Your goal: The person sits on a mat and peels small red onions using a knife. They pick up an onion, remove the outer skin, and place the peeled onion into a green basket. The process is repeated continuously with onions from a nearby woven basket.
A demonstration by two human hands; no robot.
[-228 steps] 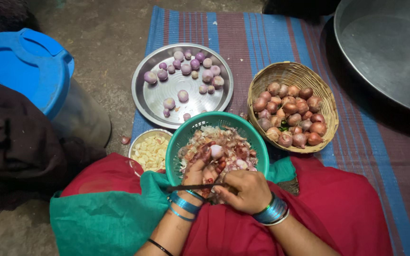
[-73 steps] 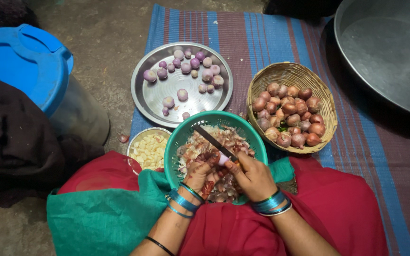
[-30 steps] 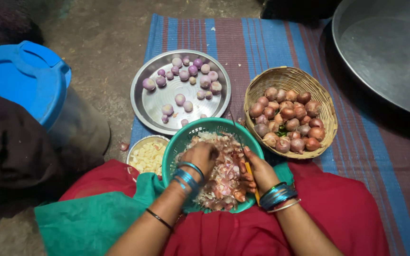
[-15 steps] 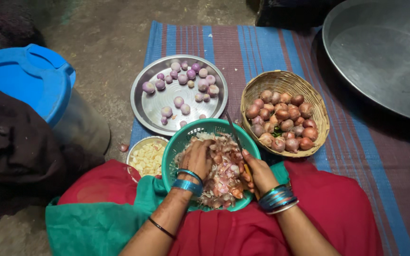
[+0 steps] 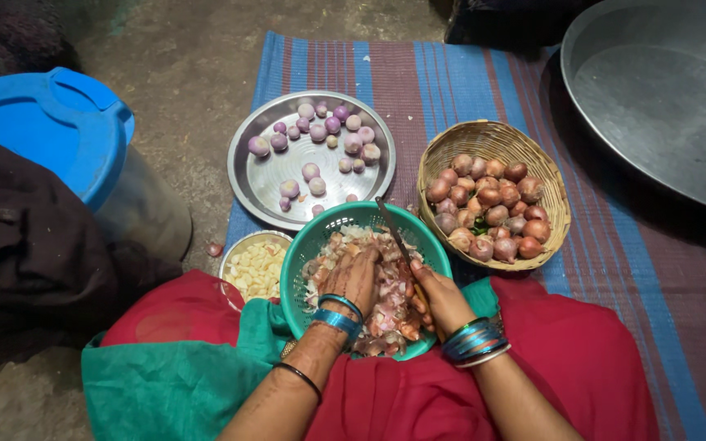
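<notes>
Down in the head view, two hands work inside one green colander resting on the person's lap. Left hand lies palm-down on the heap of onion peelings that fills the colander, fingers spread and loose, gripping nothing that shows. Right hand is clenched around the handle of one knife, whose blade slants up and away over the colander's far rim; the handle itself is hidden in the fist.

Beyond the left hand sits one round steel plate carrying roughly eighteen peeled purple onions. Beyond the right hand stands one woven basket holding some twenty unpeeled brown onions, the lower ones buried and uncountable. Just left of the left hand, one small steel bowl of pale chopped pieces is partly covered by the colander. Further left, one blue lidded drum is half draped by dark cloth. Far right, one large steel pan is cut off by the frame.
</notes>
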